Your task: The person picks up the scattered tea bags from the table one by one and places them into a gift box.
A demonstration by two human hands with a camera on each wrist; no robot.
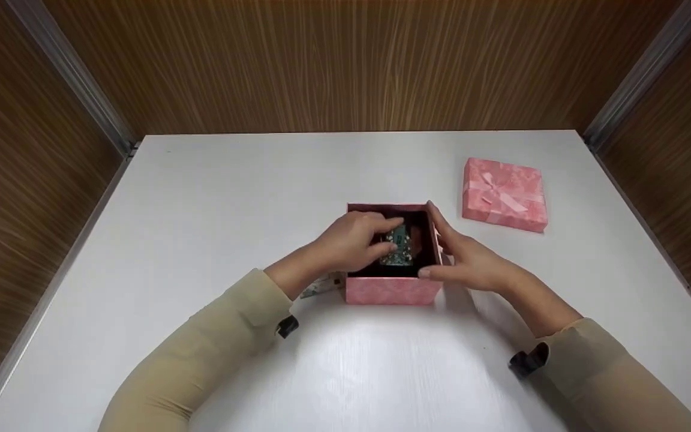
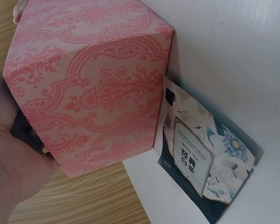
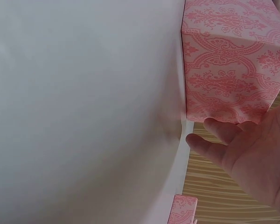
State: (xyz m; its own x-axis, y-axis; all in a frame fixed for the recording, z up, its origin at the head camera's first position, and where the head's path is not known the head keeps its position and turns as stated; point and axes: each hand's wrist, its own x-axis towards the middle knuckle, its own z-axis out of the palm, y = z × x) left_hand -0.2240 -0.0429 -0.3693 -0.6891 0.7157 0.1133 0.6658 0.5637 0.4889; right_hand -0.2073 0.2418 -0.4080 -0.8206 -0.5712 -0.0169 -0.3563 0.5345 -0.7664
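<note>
A pink gift box [image 1: 393,291] with a dark inside stands on the white table, its top uncovered. My left hand [image 1: 354,240] reaches over the left rim into it, thumb and forefinger pinching a dark green, speckled packet [image 1: 401,249]. The left wrist view shows the box's patterned wall [image 2: 102,93] beside the left palm [image 2: 18,163]. My right hand [image 1: 471,261] holds the box at its right side, the thumb at the near right corner and the fingers along the outer wall. In the right wrist view, the right fingers [image 3: 219,135] are against the box's lower edge.
A white tea packet [image 2: 196,158] with blue flowers lies on the table left of the box, partly under my left forearm in the head view. The pink lid [image 1: 504,195] with a ribbon bow lies at the back right. Brown wood-grain panels [image 1: 345,66] enclose the table.
</note>
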